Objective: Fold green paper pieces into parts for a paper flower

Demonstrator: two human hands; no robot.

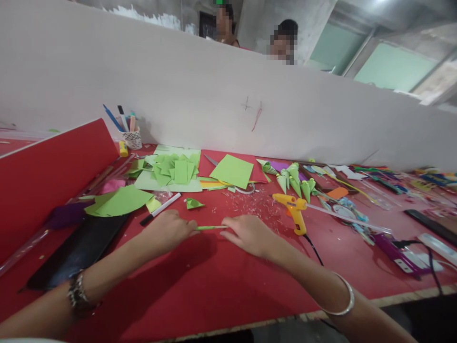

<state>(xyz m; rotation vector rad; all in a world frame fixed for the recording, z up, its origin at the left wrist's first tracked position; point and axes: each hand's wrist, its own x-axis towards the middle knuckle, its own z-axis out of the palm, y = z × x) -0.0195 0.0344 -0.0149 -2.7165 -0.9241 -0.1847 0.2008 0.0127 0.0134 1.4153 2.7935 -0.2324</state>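
Thin green paper strip (211, 227) held mid-tabletop, roughly between far and near edges. Left hand (171, 226) pinches its left end, fingers closed; right hand (246, 233) has thumb and fingertips closed on the right end. Strip looks taut, nearly level. Best handling, as judged: light, even tension, fingertips near the ends, no twisting, since thin paper likely creases or tears. Red tabletop (200, 295): most room lies from the hands toward the near edge. Far edge meets white partition (178, 85), paper stacked along it. Left side bounded by flat black case (78, 257); right side by yellow glue gun (294, 209), its cord heading toward the near edge. Folded green paper piece (194, 204) sits just beyond the strip; wide forward sweeps could knock it.
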